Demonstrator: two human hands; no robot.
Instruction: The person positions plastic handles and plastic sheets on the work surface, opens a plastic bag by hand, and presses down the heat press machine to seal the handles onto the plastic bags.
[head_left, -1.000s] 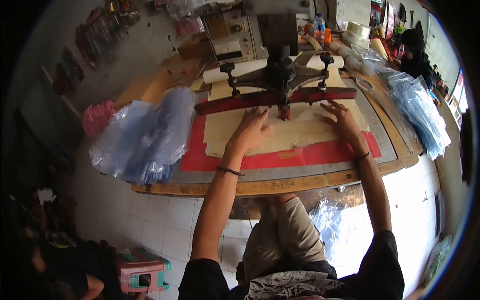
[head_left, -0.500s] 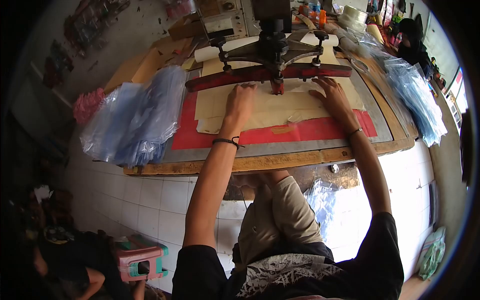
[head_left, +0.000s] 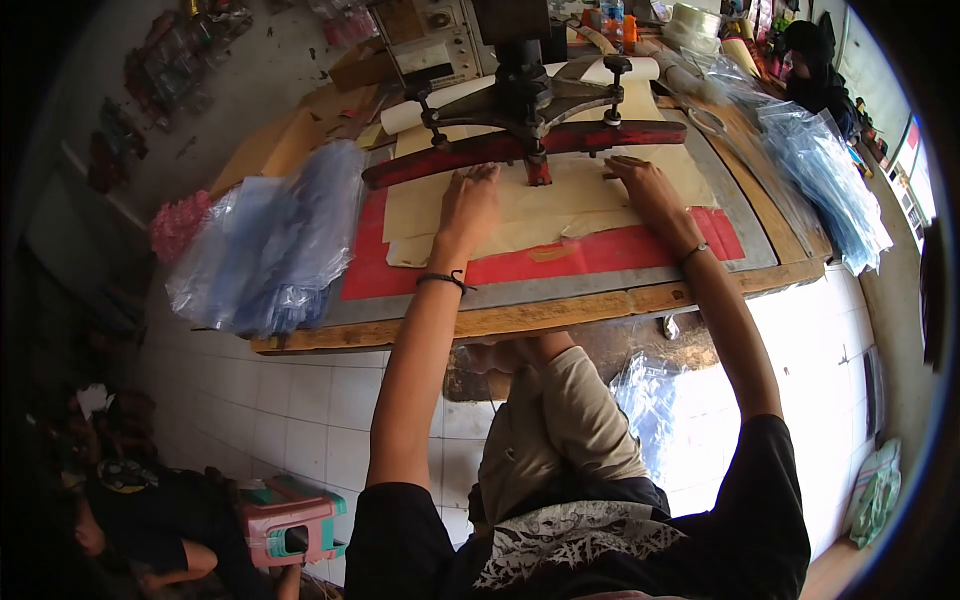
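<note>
My left hand [head_left: 470,208] rests on a beige sheet [head_left: 550,212], its fingers bent and closed near the front edge of a long red-and-black press bar [head_left: 440,163]. Whether something thin is pinched in it is hidden. To the right, my right hand [head_left: 652,195] lies on the same sheet, fingers stretched toward the bar and holding nothing visible. The sheet is wrinkled, with a torn-looking front edge, and lies over a red sheet [head_left: 500,268]. Above the bar, a dark metal bracket [head_left: 530,115] with knobs carries it.
Clear plastic bags are heaped at the left [head_left: 270,240] and right of the wooden-edged table [head_left: 480,320]. Scissors [head_left: 708,122] lie at the back right, and a control box [head_left: 435,45] stands behind. Another person [head_left: 150,510] is at lower left beside stacked stools [head_left: 292,525].
The whole view has shifted slightly, moving the table and bar a little left. Both hands keep nearly the same places by the bar; my right fingers look flatter and closer together.
</note>
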